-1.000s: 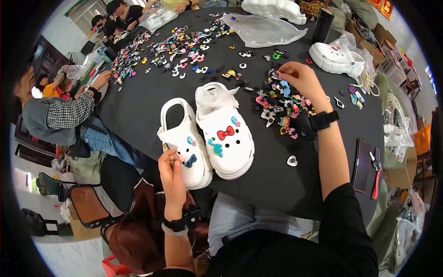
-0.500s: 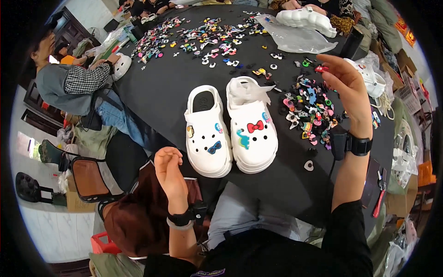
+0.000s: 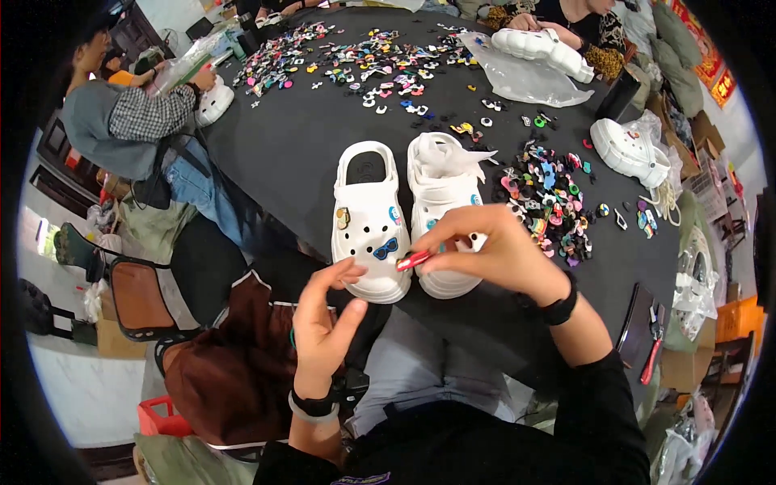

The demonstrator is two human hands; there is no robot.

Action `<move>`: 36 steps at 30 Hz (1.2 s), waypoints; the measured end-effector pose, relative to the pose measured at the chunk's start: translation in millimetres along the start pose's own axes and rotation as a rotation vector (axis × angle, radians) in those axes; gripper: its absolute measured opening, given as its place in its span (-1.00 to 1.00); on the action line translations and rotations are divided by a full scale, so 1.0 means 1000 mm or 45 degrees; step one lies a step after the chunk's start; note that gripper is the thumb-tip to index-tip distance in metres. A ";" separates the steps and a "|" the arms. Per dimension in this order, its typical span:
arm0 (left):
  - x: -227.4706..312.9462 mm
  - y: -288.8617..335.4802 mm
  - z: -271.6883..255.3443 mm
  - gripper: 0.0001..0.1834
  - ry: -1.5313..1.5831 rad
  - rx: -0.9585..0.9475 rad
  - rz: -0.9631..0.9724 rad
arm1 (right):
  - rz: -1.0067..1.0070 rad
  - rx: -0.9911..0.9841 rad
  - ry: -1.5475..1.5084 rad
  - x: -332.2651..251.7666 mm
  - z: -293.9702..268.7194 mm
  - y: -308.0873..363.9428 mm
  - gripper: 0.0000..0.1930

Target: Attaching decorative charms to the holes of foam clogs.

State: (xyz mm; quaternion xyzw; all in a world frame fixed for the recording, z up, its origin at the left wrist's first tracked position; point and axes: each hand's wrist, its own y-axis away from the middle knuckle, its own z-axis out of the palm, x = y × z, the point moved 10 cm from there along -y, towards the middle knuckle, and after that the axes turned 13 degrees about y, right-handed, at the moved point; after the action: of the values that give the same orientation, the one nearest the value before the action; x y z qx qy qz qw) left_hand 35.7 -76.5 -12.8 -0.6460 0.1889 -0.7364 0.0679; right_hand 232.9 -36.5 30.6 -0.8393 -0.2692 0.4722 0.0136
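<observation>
Two white clogs stand side by side before me, toes toward me. On the left clog (image 3: 356,206) sit a sunglasses charm (image 3: 385,249) and a couple of smaller charms. Crumpled white stuffing (image 3: 443,158) fills the opening of the right clog (image 3: 440,192), whose front is partly hidden behind my right hand (image 3: 485,246). That hand pinches a small red shoe charm (image 3: 413,259) between thumb and fingers, over the left clog's toe edge. Beside the same toe is my left hand (image 3: 323,319), open, thumb and fingers apart, its fingertips at the clog's side.
A pile of mixed charms (image 3: 554,198) lies right of the clogs; more charms (image 3: 380,69) spread across the far table. Another white clog (image 3: 630,153) and red-handled pliers (image 3: 651,356) are at the right. Co-workers handle white clogs at the far right (image 3: 541,47) and far left (image 3: 213,103).
My right hand has come from the charm pile down and left to the clogs, carrying the red charm. My left hand has moved right and opened beside the left clog's toe.
</observation>
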 end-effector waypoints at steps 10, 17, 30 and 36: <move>-0.026 -0.012 -0.025 -0.80 0.018 0.043 0.001 | -0.122 0.028 0.268 -0.020 0.064 -0.018 -0.75; -0.076 -0.034 -0.059 -0.86 0.170 0.199 -0.213 | -0.060 0.156 0.619 -0.017 0.026 -0.042 -0.70; -0.035 -0.073 -0.011 -0.86 -0.413 -0.122 0.130 | 0.025 -0.077 0.844 0.014 0.043 -0.077 -0.56; -0.033 -0.081 -0.007 -0.84 -0.679 -0.140 0.192 | 0.202 -0.719 0.519 0.047 0.069 -0.106 -0.65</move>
State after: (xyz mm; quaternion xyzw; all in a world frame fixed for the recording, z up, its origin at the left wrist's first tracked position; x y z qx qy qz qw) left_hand 46.0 10.6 -14.6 -0.8037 0.2515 -0.5221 0.1348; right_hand 150.4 60.0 -14.5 -0.9051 -0.3150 0.2016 -0.2022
